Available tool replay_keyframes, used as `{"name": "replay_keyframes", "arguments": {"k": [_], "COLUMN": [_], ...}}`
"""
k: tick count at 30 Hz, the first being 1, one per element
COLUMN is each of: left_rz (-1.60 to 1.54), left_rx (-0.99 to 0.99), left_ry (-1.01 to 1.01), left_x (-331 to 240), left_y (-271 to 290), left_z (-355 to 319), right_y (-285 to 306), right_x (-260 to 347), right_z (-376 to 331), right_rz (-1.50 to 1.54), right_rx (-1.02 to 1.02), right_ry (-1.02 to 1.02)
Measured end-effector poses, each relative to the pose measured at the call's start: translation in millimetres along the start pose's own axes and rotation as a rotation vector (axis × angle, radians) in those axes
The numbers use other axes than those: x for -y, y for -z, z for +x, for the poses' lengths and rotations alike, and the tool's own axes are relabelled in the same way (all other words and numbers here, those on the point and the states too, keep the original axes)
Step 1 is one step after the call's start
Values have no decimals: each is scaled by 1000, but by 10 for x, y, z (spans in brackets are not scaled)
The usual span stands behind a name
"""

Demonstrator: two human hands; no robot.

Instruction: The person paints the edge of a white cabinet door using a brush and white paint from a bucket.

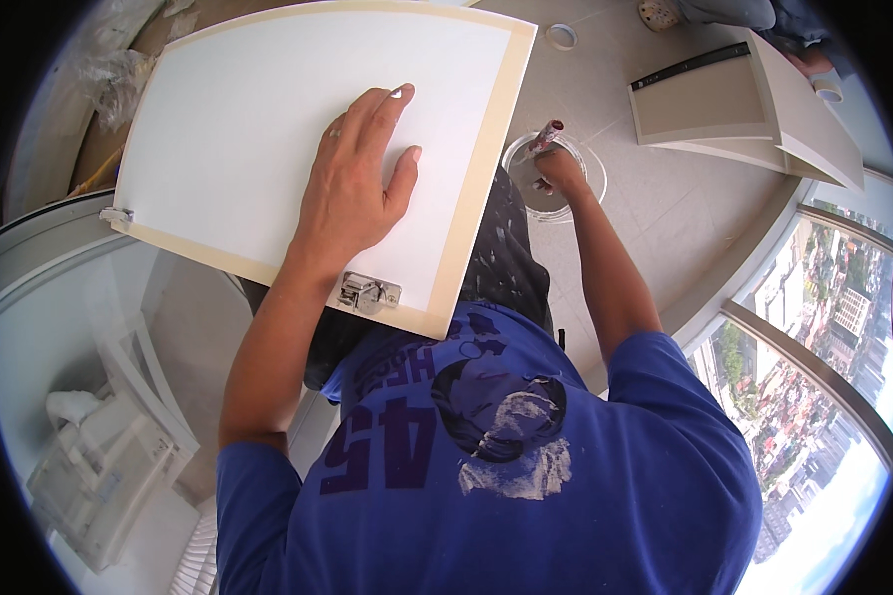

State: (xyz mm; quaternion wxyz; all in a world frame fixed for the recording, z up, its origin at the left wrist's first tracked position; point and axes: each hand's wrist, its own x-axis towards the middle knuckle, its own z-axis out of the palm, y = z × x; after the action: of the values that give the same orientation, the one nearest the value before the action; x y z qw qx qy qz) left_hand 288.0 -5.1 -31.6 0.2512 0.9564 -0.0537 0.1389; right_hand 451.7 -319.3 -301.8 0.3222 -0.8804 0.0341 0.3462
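A white door panel edged with cream masking tape lies across my lap. My left hand rests on its face with the fingers spread and holds nothing. A dab of white shows on one fingertip. Along the near edge sits a metal hinge, and a second hinge is at the left corner. To the right, my right hand reaches into a white bucket, its fingers curled closed. What they grip is mostly hidden. A stained tool with a reddish handle leans in the bucket.
A tape roll lies on the tiled floor. At upper right, another person's hand is beside a beige panel piece and another tape roll. Windows line the right. Plastic sheeting lies at upper left.
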Motion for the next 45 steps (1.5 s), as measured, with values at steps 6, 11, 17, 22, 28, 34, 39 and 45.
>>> {"name": "replay_keyframes", "arguments": {"k": [6, 11, 17, 22, 28, 34, 39, 45], "left_rz": [-12, -15, 27, 32, 11, 24, 4, 31], "left_rx": [-24, -30, -32, -35, -44, -53, -60, -67], "left_ry": [-41, -42, -37, -46, -63, -73, -71, -54], "left_x": [-10, -29, 15, 17, -8, 0, 18, 19], "left_y": [-14, -10, -23, -35, -15, -20, -31, -29], "left_z": [16, 42, 1, 12, 12, 2, -27, -32], "right_y": [20, -245, -137, 333, 562, 460, 467, 633], "right_x": [-19, -196, -23, 140, 59, -286, -375, -231], "right_z": [14, 286, 111, -623, -1259, -1441, -1624, -1763], "right_rz": [-68, -259, -169, 167, 302, -2, -92, -131], "right_rx": [-14, -11, -30, -84, -172, -257, -241, -187], "right_ry": [-45, -30, -53, 29, 107, 358, 385, 355]}}
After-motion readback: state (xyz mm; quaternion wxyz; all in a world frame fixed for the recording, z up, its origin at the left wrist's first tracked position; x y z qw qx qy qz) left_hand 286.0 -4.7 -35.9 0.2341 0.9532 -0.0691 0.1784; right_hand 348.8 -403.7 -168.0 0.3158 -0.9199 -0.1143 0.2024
